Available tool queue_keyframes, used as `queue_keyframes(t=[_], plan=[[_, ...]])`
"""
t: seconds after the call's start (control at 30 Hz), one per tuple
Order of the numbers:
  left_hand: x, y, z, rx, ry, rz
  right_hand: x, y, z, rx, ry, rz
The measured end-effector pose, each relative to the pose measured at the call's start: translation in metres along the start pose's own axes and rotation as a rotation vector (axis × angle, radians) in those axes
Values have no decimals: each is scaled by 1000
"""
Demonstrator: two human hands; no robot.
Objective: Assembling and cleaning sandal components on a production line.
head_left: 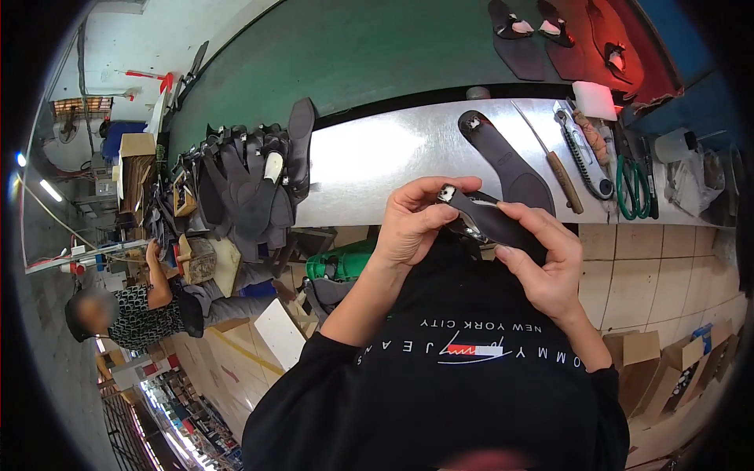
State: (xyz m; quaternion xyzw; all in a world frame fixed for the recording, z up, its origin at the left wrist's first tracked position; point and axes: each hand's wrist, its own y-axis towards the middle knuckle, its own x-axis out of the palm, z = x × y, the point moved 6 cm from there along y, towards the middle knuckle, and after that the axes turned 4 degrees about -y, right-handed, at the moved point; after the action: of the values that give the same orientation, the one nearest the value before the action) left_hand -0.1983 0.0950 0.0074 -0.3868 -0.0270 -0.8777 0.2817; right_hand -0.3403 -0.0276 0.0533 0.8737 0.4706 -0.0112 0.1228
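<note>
Between my hands, in front of my chest, is a dark sandal sole (pixel 499 224) with a small white patch at its narrow end and shiny strap parts under it. My left hand (pixel 412 224) pinches the narrow end between thumb and fingers. Around the wider end, the fingers and thumb of my right hand (pixel 546 263) are closed. Just beyond, a second dark sole (pixel 503 161) lies on the metal bench (pixel 377 157), with a pale patch at its far end. An awl (pixel 561 169) with a wooden handle rests to its right.
A heap of dark soles (pixel 243 173) covers the bench's left end. Right of the awl lie a utility knife (pixel 581 149) and green-handled scissors (pixel 631 188). Behind runs a green belt (pixel 377 55) carrying sandals (pixel 518 55). Another person (pixel 141 314) works at left; cardboard boxes (pixel 667 373) stand at right.
</note>
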Motion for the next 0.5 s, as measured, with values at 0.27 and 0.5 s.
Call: queue_keyframes(t=[0.27, 0.5], plan=[[-1, 0, 1, 14, 35, -9, 0, 0, -1, -5, -11, -8], [1, -3, 8, 77, 211, -70, 0, 1, -7, -27, -80, -29]])
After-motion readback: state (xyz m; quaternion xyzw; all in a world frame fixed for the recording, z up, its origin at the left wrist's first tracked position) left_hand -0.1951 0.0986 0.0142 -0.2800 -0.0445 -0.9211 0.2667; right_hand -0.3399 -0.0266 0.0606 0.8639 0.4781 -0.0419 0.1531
